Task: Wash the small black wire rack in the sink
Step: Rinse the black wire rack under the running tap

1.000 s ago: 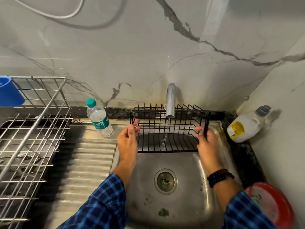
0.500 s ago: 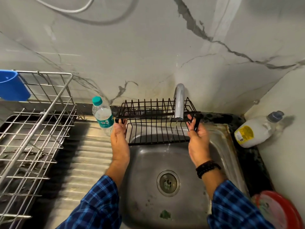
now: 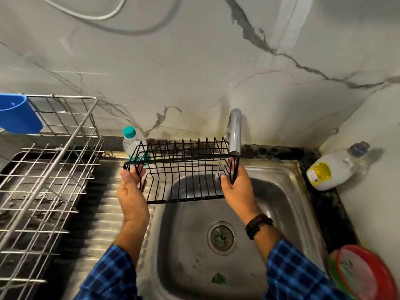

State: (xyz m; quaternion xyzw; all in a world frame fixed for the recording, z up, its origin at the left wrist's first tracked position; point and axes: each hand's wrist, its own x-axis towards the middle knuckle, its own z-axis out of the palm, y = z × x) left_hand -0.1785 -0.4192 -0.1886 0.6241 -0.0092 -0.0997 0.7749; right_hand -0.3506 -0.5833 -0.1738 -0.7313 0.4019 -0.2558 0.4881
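the small black wire rack was held level in the air, partly over the sink and partly over the ribbed drainboard, its right end just under the tap. the left grip was curled round the rack's left end and the right grip round its right end. a water bottle stood behind the left corner. a white soap bottle lay on the dark surface.
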